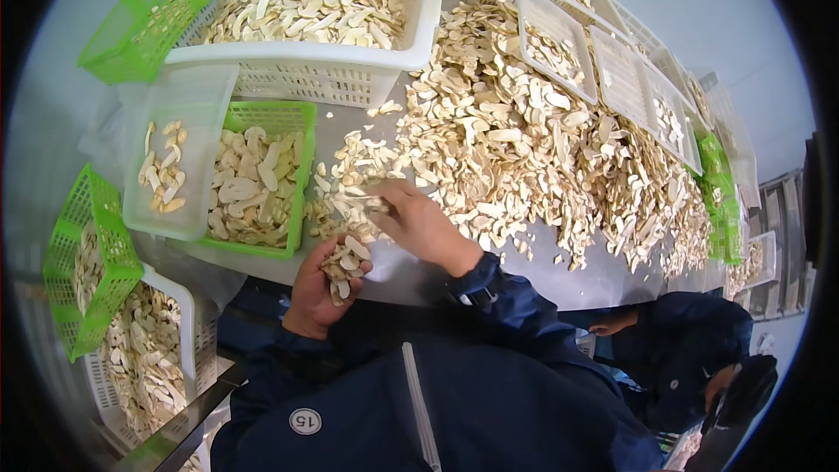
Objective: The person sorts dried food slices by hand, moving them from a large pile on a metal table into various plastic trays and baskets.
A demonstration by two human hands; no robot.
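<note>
My left hand [319, 287] is cupped around a small bunch of dried mushroom slices [347, 264], just off the near edge of the metal table. To its upper right, my right hand [418, 220] reaches over a loose scatter of slices [367, 162], palm down. Its thumb and fingers pinch at a pale slice [351, 203] that is slightly blurred. Left of the scatter stands a green basket [306, 157] holding larger slices. Across that basket's left side lies a translucent white tray [188, 220] with a few small pieces on it.
A big mushroom heap [533, 140] spreads over the right of the table [393, 284]. Behind the green basket is a white crate [315, 79] of slices. More white trays [622, 74] rest along the heap's far side. A co-worker's sleeve [699, 323] shows at the right.
</note>
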